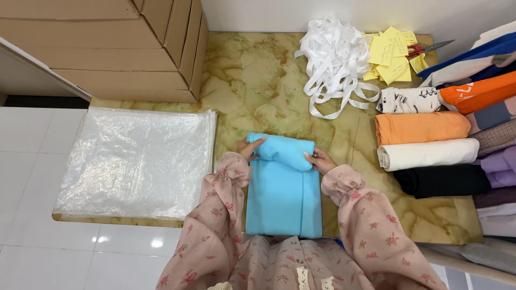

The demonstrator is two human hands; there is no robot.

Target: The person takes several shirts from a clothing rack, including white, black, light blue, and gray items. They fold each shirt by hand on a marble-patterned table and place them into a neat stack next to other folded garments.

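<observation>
A light blue folded cloth (282, 193) lies lengthwise on the marbled tabletop (258, 80) in front of me. Its far end is rolled into a thick tube. My left hand (249, 149) grips the left end of that roll. My right hand (320, 160) grips the right end. Both arms wear pink flowered sleeves with ruffled cuffs.
A stack of clear plastic bags (134, 161) lies at the left. Cardboard boxes (134, 48) stand at the back left. White ribbon strips (334, 59), yellow paper notes (391, 53) and red-handled scissors (424, 50) lie at the back. Rolled cloths, orange (422, 128), cream (427, 154) and black (441, 180), line the right.
</observation>
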